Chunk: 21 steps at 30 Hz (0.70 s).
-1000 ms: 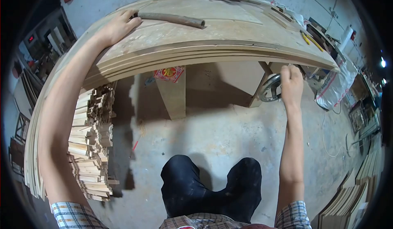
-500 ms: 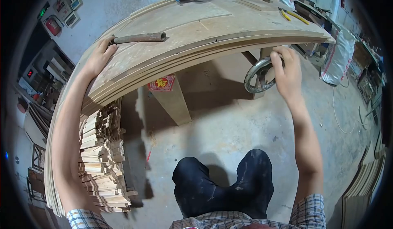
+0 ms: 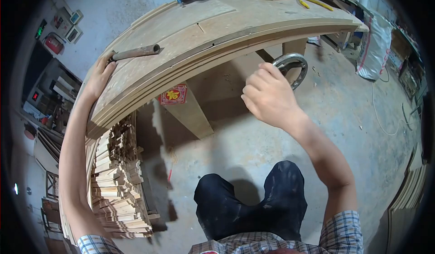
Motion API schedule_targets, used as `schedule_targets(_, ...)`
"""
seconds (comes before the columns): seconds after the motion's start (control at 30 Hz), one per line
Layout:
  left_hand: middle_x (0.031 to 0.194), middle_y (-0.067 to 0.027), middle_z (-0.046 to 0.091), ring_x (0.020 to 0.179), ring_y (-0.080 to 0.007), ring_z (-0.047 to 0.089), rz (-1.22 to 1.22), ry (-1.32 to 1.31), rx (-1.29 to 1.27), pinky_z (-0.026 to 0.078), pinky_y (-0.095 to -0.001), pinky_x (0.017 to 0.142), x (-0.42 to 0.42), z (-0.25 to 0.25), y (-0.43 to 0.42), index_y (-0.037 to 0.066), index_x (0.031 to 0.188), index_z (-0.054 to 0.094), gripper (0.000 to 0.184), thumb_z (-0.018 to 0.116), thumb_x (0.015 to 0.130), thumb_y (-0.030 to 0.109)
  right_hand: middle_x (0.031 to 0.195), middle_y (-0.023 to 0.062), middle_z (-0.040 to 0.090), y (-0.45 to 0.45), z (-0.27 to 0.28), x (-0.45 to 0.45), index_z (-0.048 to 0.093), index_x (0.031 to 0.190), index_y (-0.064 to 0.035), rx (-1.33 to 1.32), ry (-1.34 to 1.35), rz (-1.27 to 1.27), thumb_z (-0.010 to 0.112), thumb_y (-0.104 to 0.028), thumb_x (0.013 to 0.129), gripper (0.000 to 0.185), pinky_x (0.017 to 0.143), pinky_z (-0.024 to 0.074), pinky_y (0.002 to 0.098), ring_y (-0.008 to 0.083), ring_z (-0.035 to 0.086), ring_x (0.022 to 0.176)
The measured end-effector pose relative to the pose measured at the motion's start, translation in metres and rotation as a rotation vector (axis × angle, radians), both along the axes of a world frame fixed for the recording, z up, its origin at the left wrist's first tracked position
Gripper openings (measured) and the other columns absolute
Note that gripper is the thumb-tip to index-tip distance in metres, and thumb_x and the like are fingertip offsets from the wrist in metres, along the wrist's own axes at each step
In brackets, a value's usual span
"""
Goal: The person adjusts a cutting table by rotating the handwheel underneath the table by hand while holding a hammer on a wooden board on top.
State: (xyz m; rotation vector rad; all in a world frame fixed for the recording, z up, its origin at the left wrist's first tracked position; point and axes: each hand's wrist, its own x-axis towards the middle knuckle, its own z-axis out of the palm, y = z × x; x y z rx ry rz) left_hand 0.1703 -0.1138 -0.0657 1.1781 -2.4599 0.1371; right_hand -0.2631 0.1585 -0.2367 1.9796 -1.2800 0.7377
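Light is caught by the round, silver-grey metal handwheel (image 3: 303, 72), which is seen below the front edge of the pale, layered-board counter (image 3: 235, 20), right of the middle. The right hand (image 3: 267, 95) is clenched at the wheel's left side; whether a handle or the rim itself is enclosed by its fingers cannot be told, as the hold is hidden.

For a smooth turn, as far as can be judged, a firm but easy grip is called for, with the knuckles kept clear of the edge and the force led along the rim's circle. The end of the brown, hollow, rusty-looking pipe (image 3: 136, 53) is best kept steady meanwhile.

The wheel's face is turned obliquely toward the viewer; no long axis is shown by its round form. The pipe is laid on the counter, its long axis directed roughly left to right, its open end pointed right. Its other end is grasped by the fingers of the left hand (image 3: 97, 79); how tightly cannot be told.

Farther out, yellow-handled pliers (image 3: 302, 2) are seen on the counter.
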Motion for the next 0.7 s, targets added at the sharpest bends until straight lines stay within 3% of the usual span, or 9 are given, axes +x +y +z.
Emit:
schedule_targets(0.07, 0.157, -0.0263, 0.052, 0.15, -0.0382, 0.046, -0.004, 0.002, 0.003, 0.033, -0.0414, 0.125, -0.002, 0.001, -0.002, 0.002, 0.153, 0.053, 0.055, 0.053, 0.11, 0.036, 0.088, 0.0086, 0.069, 0.009, 0.024, -0.007, 0.072, 0.084, -0.0099, -0.168, -0.198, 0.11, 0.078, -0.019, 0.083, 0.011, 0.096, 0.05, 0.0452, 0.03, 0.065, 0.098)
schedule_targets(0.1, 0.157, -0.0263, 0.053, 0.15, -0.0381, 0.046, -0.004, 0.011, 0.006, 0.033, -0.0414, 0.125, 0.0, -0.001, -0.002, 0.002, 0.153, 0.053, 0.055, 0.053, 0.11, 0.036, 0.095, 0.0103, 0.071, 0.013, 0.035, -0.018, 0.073, 0.092, -0.0091, -0.224, -0.196, -0.01, 0.077, -0.02, 0.088, 0.013, 0.091, 0.0524, 0.0461, 0.0321, 0.067, 0.099)
schedule_targets(0.2, 0.157, -0.0262, 0.052, 0.151, -0.0378, 0.045, -0.005, 0.017, 0.015, 0.033, -0.0416, 0.125, 0.003, -0.005, -0.004, 0.002, 0.155, 0.051, 0.057, 0.052, 0.111, 0.037, 0.095, 0.0147, 0.072, -0.001, 0.033, -0.057, 0.073, 0.089, -0.006, -0.18, -0.443, -0.169, 0.072, -0.026, 0.094, 0.02, 0.088, 0.0526, 0.0484, 0.0372, 0.067, 0.098)
schedule_targets(0.27, 0.158, -0.0258, 0.051, 0.152, -0.0371, 0.044, 0.013, 0.014, 0.059, 0.032, -0.0414, 0.126, 0.0, 0.0, -0.001, 0.003, 0.158, 0.048, 0.059, 0.05, 0.111, 0.039, 0.092, 0.0188, 0.071, -0.004, 0.03, -0.067, 0.071, 0.086, -0.0026, 0.157, -1.002, -0.184, 0.065, -0.032, 0.1, 0.033, 0.085, 0.052, 0.0513, 0.0414, 0.066, 0.095)
schedule_targets(0.3, 0.158, -0.0258, 0.051, 0.152, -0.0371, 0.044, 0.006, 0.0, 0.063, 0.032, -0.0414, 0.126, -0.002, -0.002, 0.002, 0.003, 0.158, 0.048, 0.059, 0.05, 0.111, 0.039, 0.092, 0.0188, 0.071, -0.008, 0.024, -0.066, 0.071, 0.086, -0.0026, 0.158, -1.016, -0.192, 0.065, -0.032, 0.1, 0.033, 0.085, 0.052, 0.0513, 0.0414, 0.066, 0.095)
schedule_targets(0.43, 0.159, -0.0236, 0.048, 0.153, -0.0343, 0.041, 0.026, 0.041, 0.113, 0.03, -0.0411, 0.126, 0.007, -0.004, -0.015, 0.007, 0.161, 0.045, 0.06, 0.05, 0.113, 0.042, 0.083, 0.0173, 0.07, -0.02, 0.016, -0.049, 0.07, 0.073, -0.0038, -0.259, -0.537, -0.259, 0.066, -0.029, 0.092, 0.032, 0.08, 0.0507, 0.0532, 0.0412, 0.065, 0.085)
schedule_targets(0.57, 0.159, -0.0239, 0.048, 0.154, -0.0343, 0.04, 0.008, 0.007, 0.103, 0.029, -0.0412, 0.127, 0.007, -0.001, -0.015, 0.006, 0.161, 0.045, 0.058, 0.049, 0.113, 0.04, 0.076, 0.0063, 0.069, -0.019, 0.0, -0.013, 0.069, 0.063, -0.0119, -0.165, -0.009, -0.193, 0.071, -0.023, 0.077, 0.018, 0.091, 0.0485, 0.0395, 0.0248, 0.064, 0.089)
schedule_targets(0.6, 0.158, -0.0239, 0.048, 0.154, -0.0345, 0.04, 0.027, 0.025, 0.117, 0.028, -0.0413, 0.127, 0.004, -0.001, -0.01, 0.006, 0.16, 0.045, 0.057, 0.05, 0.113, 0.038, 0.073, 0.0037, 0.059, -0.016, -0.006, -0.007, 0.063, 0.066, -0.0128, -0.103, 0.059, -0.17, 0.075, -0.017, 0.08, 0.019, 0.089, 0.0479, 0.0409, 0.0242, 0.06, 0.088)
schedule_targets(0.7, 0.159, -0.0241, 0.048, 0.154, -0.0347, 0.04, 0.014, 0.023, 0.126, 0.028, -0.0413, 0.128, 0.004, -0.001, -0.011, 0.005, 0.16, 0.045, 0.057, 0.05, 0.113, 0.037, 0.074, 0.0041, 0.061, -0.01, -0.004, -0.022, 0.067, 0.071, -0.0122, -0.103, -0.001, 0.084, 0.077, -0.019, 0.08, 0.015, 0.093, 0.0483, 0.0401, 0.0247, 0.06, 0.087)
